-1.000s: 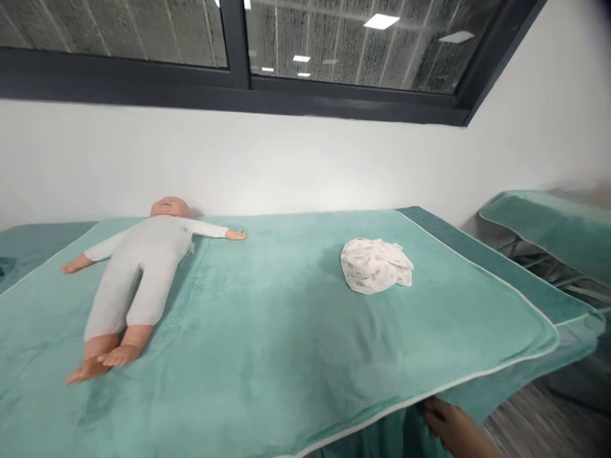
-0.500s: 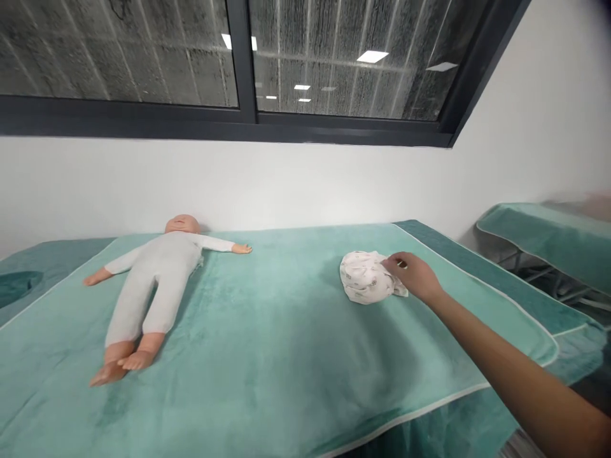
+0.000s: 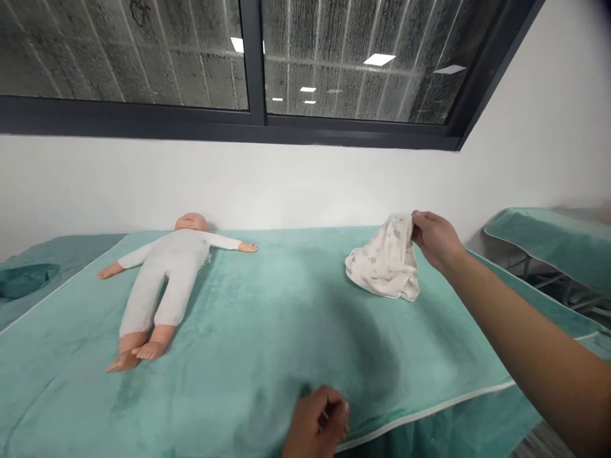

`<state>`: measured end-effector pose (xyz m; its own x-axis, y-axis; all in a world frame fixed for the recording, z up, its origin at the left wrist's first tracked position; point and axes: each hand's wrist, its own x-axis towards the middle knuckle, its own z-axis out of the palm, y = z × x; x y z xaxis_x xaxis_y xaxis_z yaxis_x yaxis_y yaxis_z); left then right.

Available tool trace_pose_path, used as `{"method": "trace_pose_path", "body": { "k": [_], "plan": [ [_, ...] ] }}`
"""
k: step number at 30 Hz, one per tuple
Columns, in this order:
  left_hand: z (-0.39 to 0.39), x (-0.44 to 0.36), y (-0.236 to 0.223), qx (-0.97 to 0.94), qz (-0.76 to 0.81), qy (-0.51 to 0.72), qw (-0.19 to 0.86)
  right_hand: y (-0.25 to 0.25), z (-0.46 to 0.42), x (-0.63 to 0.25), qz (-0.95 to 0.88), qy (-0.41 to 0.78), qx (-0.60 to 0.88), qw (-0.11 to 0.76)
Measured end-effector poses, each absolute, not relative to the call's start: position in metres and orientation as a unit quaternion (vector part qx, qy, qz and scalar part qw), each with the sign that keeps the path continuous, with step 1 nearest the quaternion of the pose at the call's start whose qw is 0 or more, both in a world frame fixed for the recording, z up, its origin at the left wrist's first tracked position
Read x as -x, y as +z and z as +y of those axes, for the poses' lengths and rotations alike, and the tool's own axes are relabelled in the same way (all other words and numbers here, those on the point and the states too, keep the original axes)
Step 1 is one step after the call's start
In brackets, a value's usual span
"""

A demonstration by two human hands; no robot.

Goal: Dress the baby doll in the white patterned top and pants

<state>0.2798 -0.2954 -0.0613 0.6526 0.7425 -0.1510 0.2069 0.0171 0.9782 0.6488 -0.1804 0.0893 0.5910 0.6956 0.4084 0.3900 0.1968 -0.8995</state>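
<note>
My right hand [image 3: 434, 238] pinches the top of a white printed baby garment [image 3: 386, 264] and holds it lifted, its lower folds still brushing the green blanket [image 3: 267, 331]. My left hand [image 3: 317, 423] rests on the blanket near its front edge, fingers curled in with nothing visible in them. A baby doll [image 3: 165, 277] in a pale grey one-piece lies on its back at the left, arms spread, head toward the wall.
The blanket covers a table set against a white wall under a dark window. A second green-covered table [image 3: 548, 238] stands at the right, with a gap and floor between. A darker green cloth [image 3: 23, 280] lies at the far left.
My right hand reached from below the table edge to the garment, gripped it and raised it off the blanket. My left hand has come into view at the front edge.
</note>
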Motion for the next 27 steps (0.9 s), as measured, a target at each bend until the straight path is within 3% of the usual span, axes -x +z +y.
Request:
{"method": "trace_pose_path", "body": {
  "k": [4,6,8,11,14,18,21,24,27],
  "plan": [
    [-0.260,-0.296,-0.048,-0.543,0.347,0.369,0.670,0.125,-0.184,-0.607,-0.444,0.167,0.511,0.717],
    [-0.244,-0.300,-0.039,-0.473,0.325,0.403,0.713,0.130,-0.197,-0.574,-0.496,0.194,0.474,0.701],
    [-0.232,-0.298,-0.032,-0.406,0.276,0.423,0.762,0.122,-0.217,-0.535,-0.612,0.244,0.472,0.586],
    [-0.223,-0.287,-0.028,-0.329,0.211,0.457,0.799,0.086,-0.248,-0.476,-0.806,0.308,0.415,0.289],
    [-0.226,-0.271,-0.031,-0.312,0.274,0.466,0.781,0.041,-0.267,-0.441,-0.862,0.284,0.396,0.140],
    [-0.229,-0.253,-0.044,-0.314,0.383,0.479,0.725,-0.001,-0.266,-0.441,-0.810,0.230,0.508,0.181],
    [-0.226,-0.246,-0.053,-0.303,0.436,0.499,0.685,-0.019,-0.252,-0.459,-0.783,0.096,0.572,0.224],
    [-0.224,-0.244,-0.053,-0.295,0.450,0.510,0.671,-0.034,-0.237,-0.476,-0.748,0.000,0.628,0.216],
    [-0.224,-0.242,-0.047,-0.302,0.472,0.518,0.646,-0.043,-0.227,-0.485,-0.719,-0.008,0.670,0.186]
  ]
}}
